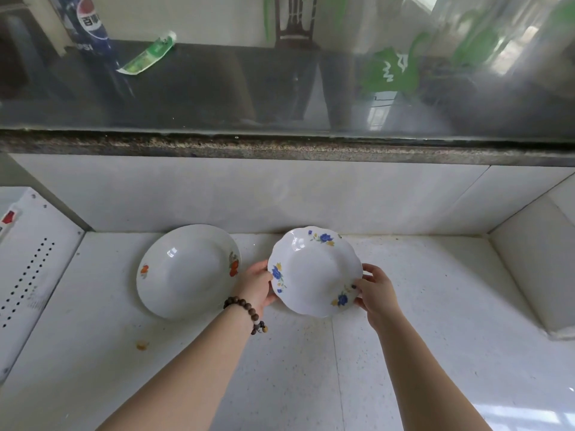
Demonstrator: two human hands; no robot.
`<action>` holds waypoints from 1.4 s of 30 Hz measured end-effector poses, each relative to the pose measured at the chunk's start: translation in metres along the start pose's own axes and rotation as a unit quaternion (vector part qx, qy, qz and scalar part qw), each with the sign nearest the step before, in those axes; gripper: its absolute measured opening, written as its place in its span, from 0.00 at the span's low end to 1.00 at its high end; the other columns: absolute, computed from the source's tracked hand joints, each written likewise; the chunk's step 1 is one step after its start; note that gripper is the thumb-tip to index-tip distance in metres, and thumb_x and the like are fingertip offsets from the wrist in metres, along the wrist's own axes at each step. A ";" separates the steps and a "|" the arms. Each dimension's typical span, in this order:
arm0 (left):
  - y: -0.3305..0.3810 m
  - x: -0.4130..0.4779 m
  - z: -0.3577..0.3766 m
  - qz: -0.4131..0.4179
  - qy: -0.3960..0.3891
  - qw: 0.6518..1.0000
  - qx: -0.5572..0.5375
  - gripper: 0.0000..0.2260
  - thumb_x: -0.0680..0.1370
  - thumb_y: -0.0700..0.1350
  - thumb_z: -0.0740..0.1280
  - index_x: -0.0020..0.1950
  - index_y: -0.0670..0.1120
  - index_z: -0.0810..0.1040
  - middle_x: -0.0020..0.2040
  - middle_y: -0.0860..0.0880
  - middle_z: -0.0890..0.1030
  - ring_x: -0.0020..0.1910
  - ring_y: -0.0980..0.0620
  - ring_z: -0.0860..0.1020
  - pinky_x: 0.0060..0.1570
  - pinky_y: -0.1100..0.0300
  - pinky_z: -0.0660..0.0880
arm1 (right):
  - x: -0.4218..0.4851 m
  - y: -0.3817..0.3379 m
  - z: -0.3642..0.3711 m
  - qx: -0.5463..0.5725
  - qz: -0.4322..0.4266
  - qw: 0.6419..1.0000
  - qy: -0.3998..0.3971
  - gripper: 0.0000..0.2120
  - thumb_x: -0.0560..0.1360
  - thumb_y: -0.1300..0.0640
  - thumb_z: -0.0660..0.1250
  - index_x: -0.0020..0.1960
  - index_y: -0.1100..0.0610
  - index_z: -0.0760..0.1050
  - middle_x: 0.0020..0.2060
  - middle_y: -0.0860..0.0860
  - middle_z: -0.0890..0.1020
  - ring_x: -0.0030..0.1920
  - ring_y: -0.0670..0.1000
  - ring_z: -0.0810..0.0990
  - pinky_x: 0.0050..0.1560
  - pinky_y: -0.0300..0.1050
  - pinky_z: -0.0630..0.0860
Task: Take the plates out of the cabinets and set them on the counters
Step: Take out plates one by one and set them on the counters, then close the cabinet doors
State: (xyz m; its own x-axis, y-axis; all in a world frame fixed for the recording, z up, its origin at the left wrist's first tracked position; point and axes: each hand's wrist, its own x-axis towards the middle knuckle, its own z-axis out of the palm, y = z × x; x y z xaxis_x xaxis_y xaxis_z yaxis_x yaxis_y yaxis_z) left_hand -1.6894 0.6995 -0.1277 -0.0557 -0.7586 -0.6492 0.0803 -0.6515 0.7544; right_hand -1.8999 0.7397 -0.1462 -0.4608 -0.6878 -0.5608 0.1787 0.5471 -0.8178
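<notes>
Plates: the orange-flowered plate rests on the desk, while both hands' fingers grasp the blue-flowered plate, not yet released.

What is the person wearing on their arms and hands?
Both forearms are bare, with no sleeves in view and no gloves. The left hand has a bracelet of round dark brown wooden beads at the wrist, with one pale bead and a small dangling end. The right hand wears nothing visible.
</notes>
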 end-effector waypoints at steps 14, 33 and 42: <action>-0.004 -0.002 -0.008 0.021 -0.023 0.999 -0.009 0.12 0.79 0.36 0.61 0.52 0.46 0.83 0.48 0.46 0.86 0.47 0.50 0.84 0.41 0.57 0.81 | -0.006 0.002 -0.006 0.070 0.015 0.997 -0.028 0.25 0.76 0.68 0.61 0.72 0.56 0.66 0.56 0.58 0.80 0.52 0.57 0.81 0.48 0.50 0.80; -0.025 -0.088 -0.172 0.109 0.201 0.961 -0.155 0.07 0.78 0.41 0.63 0.51 0.42 0.80 0.45 0.42 0.82 0.45 0.47 0.82 0.48 0.55 0.78 | -0.123 0.006 0.142 -0.018 -0.132 0.976 -0.171 0.09 0.77 0.64 0.62 0.51 0.54 0.79 0.46 0.55 0.83 0.47 0.53 0.82 0.46 0.47 0.78; -0.072 -0.168 -0.296 0.140 0.374 0.874 -0.276 0.08 0.79 0.40 0.61 0.49 0.42 0.80 0.44 0.43 0.82 0.45 0.47 0.81 0.46 0.55 0.78 | -0.216 0.041 0.281 -0.148 -0.143 0.898 -0.390 0.10 0.78 0.64 0.59 0.51 0.56 0.78 0.46 0.56 0.83 0.48 0.54 0.83 0.49 0.49 0.80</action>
State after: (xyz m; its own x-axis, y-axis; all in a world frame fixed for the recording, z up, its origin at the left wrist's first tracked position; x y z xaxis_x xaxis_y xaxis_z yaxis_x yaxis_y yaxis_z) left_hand -1.3916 0.8768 -0.1018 0.6930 -0.5344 -0.4839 0.4661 -0.1800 0.8662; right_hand -1.5491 0.7764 -0.0951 0.3179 -0.8822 -0.3473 -0.1427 0.3176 -0.9374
